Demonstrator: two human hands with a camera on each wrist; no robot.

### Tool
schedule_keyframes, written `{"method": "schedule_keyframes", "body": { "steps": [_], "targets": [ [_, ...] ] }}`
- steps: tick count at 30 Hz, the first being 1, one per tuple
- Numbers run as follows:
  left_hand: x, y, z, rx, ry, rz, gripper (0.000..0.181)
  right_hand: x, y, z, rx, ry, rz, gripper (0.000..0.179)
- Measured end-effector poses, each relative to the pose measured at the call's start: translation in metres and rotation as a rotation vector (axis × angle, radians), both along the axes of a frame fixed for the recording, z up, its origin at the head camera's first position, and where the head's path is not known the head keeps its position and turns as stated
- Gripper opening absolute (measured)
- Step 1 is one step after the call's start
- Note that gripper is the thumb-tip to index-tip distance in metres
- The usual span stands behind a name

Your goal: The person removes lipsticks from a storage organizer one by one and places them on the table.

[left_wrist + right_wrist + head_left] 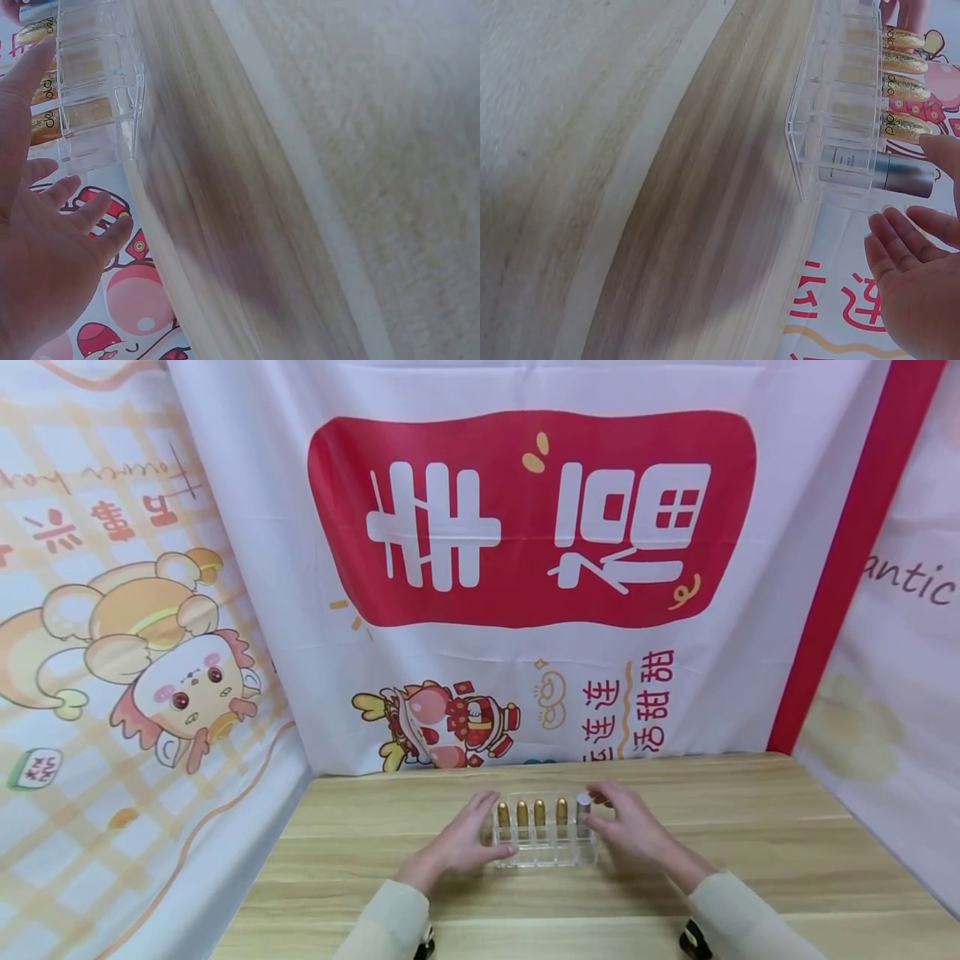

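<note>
Against a printed white cloth (pixel 637 385), a pale wooden table (pixel 360 860) is laid out, and near its far edge a clear plastic holder (pixel 546 852) is set. Four gold-capped tubes (pixel 905 88) are stood along its far row, and at the right end a silver-capped tube (pixel 907 175) is slotted beside them. Nothing is gripped here: the left hand (pixel 468 835) is held spread at the holder's left end, and the right hand (pixel 630 822) is held relaxed and wide by the silver-capped tube. Whether that tube is brushed by a fingertip cannot quite be told from these angles. Light, stiff handling would be expected of the holder, with slick walls that might be cracked by a knock; it is best taken low, by both end walls, and carried level. Any tube should be pinched deep around its smooth sides, lest only the cap be lifted.
</note>
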State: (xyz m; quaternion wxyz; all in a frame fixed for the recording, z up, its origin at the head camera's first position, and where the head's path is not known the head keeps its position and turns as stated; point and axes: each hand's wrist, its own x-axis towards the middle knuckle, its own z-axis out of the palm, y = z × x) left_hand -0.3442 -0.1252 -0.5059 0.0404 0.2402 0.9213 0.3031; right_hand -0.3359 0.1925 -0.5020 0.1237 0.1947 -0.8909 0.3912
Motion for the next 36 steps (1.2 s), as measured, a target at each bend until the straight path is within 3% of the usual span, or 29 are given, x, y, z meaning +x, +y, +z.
{"method": "schedule_keyframes", "body": {
  "steps": [19, 29, 36],
  "targets": [
    [-0.004, 0.002, -0.008, 0.027, -0.038, 0.021, 0.105, -0.002, -0.01, -0.003, -0.019, 0.019, 0.014, 0.03],
    [-0.008, 0.003, -0.009, 0.1, -0.074, 0.031, 0.107, -0.003, -0.012, 0.0, -0.015, -0.023, -0.003, 0.029],
    [-0.01, 0.005, -0.011, 0.166, -0.107, 0.041, 0.106, -0.004, -0.011, -0.001, -0.017, -0.007, 0.004, 0.025]
  ]
}}
